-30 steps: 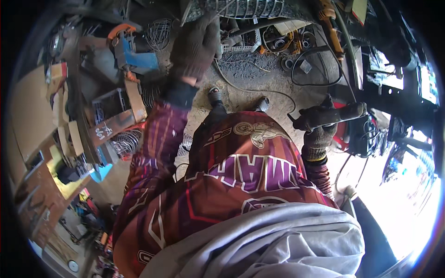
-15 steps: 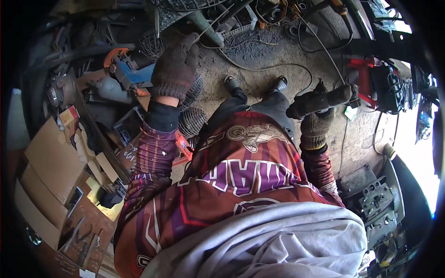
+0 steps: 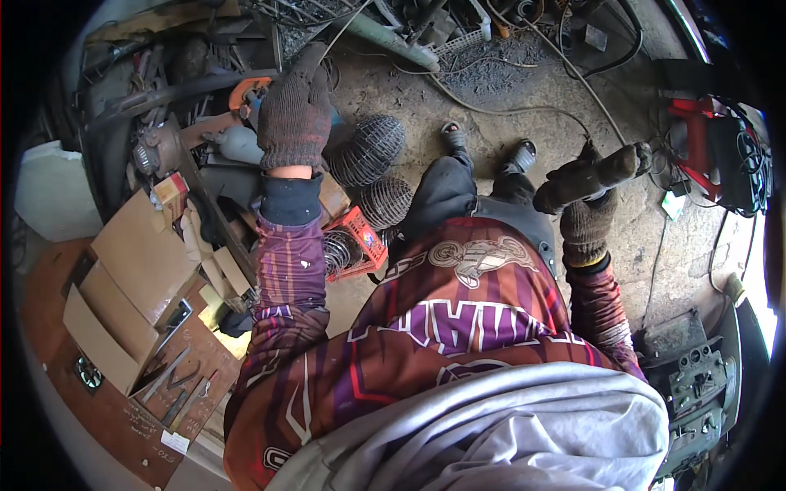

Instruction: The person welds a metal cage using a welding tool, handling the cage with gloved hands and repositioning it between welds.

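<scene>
My left hand [image 3: 295, 123], in a dark knit glove, is raised at the upper left. Its fingers are closed around the lower end of a thin metal rod [image 3: 347, 27], which slants up to the right. At the right, my gloved right hand [image 3: 588, 222] is wrapped around a dark, thick, grip-shaped tool [image 3: 591, 176] with a rounded outer end. The tool's exact kind is unclear, and most of those fingers are hidden behind it. A thin grey line [image 3: 602, 102] runs down to the tool from the top.
Coiled wire [image 3: 370, 147] and a red plastic crate [image 3: 364, 237] stand by my left arm. An open cardboard box [image 3: 135, 262] and hand tools lie on a brown table [image 3: 61, 286]. Cables [image 3: 508, 105] cross the floor. Metal parts [image 3: 704, 393] sit lower right, a red-and-black machine [image 3: 696, 151] upper right.
The view has shifted, so the feet, table and floor sit farther right. My left hand has moved left relative to the coils, uncovering more of them and the crate. Both hands keep their holds.
</scene>
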The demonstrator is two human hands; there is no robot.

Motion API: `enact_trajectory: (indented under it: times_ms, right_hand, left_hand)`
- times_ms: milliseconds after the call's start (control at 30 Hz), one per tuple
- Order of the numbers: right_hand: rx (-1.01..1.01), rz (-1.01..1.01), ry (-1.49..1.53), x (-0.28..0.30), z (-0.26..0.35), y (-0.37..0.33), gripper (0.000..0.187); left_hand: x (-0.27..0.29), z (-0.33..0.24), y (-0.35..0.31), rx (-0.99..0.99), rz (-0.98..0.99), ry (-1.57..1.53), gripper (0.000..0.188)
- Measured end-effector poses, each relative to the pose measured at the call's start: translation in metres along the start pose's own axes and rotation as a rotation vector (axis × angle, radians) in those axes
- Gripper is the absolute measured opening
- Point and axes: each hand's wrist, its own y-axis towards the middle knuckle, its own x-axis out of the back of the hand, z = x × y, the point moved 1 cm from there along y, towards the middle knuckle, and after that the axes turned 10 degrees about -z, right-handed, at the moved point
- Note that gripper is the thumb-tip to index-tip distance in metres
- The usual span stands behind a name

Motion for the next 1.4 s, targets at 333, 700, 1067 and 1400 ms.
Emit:
enact_trajectory:
  times_ms: [333,700,1067,1400]
  right_hand:
    - [-0.003,-0.201,0.014,-0.042,0.0,-0.01,0.054]
    - [-0.11,-0.417,0.001,-0.131,-0.003,-0.052,0.036]
    - [-0.143,-0.384,0.13,-0.113,-0.017,-0.04,0.037]
    - [-0.242,-0.347,0.278,-0.107,-0.061,-0.046,0.045]
  left_hand:
    - [-0.014,0.012,0.02,-0.148,-0.044,-0.023,0.035]
    - [-0.03,0.021,0.058,-0.444,-0.133,-0.051,0.031]
    - [-0.03,0.008,0.06,-0.391,-0.094,-0.032,0.03]
    - [-0.027,0.002,0.039,-0.351,-0.037,0.131,0.035]
